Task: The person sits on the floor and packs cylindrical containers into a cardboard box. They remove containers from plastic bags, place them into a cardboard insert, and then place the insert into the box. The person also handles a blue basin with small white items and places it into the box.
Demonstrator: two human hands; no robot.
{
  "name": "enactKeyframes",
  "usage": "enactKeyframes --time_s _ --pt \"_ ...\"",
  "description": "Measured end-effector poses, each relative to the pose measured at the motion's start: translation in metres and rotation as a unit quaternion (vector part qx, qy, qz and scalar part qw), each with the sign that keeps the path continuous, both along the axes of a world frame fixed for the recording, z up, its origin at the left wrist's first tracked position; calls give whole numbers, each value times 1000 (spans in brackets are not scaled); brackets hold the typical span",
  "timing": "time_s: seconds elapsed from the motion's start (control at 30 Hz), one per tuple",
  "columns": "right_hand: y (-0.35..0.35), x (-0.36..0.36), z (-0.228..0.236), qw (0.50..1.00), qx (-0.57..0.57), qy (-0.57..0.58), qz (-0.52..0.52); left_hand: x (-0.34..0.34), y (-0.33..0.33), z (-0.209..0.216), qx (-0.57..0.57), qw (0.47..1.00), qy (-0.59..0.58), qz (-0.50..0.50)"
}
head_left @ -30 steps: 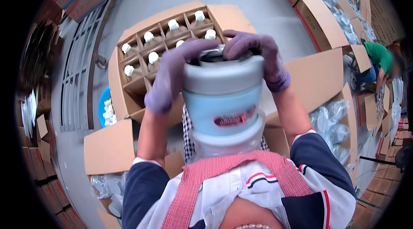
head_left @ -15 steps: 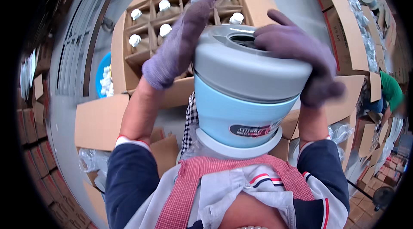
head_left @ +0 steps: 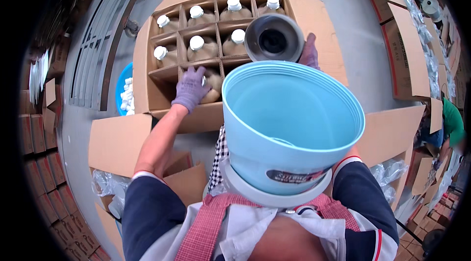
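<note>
Head view: left hand at a bottle, right hand holding the lid.
Left hand (head_left: pixel 190 88), purple glove, fingers bent around the top of a front-row bottle (head_left: pixel 213 87); can't tell if it's gripping. Right hand (head_left: pixel 309 54), same glove, has the gray lid (head_left: pixel 267 19) by its right side, underside facing up, over the carton; a few straight fingers show, thumb hidden. Blue bucket (head_left: pixel 289 163), open-topped, sits on a gray base (head_left: pixel 248 192) at the person's chest, just this side of the divided carton (head_left: pixel 142 84). White-capped bottles: 4 in back row, 3 in middle. Blue tub (head_left: pixel 119 92) with white caps (head_left: pixel 127 95) left of carton. Co-worker in green (head_left: pixel 452 121) far right.
</note>
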State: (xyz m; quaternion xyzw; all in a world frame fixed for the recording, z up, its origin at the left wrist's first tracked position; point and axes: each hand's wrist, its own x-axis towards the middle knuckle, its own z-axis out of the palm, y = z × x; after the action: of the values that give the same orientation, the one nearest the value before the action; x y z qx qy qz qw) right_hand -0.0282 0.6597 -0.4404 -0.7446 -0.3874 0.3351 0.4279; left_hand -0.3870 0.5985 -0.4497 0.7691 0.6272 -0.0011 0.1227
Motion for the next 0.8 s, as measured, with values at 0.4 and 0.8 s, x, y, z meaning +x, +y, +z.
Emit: enactKeyframes --time_s 0.4,0.8 --pt "-59 -86 243 577 158 694 400 91 -100 367 420 829 -104 -355" --pt "-180 -58 219 869 281 100 395 52 -39 313 -170 781 -520 -300"
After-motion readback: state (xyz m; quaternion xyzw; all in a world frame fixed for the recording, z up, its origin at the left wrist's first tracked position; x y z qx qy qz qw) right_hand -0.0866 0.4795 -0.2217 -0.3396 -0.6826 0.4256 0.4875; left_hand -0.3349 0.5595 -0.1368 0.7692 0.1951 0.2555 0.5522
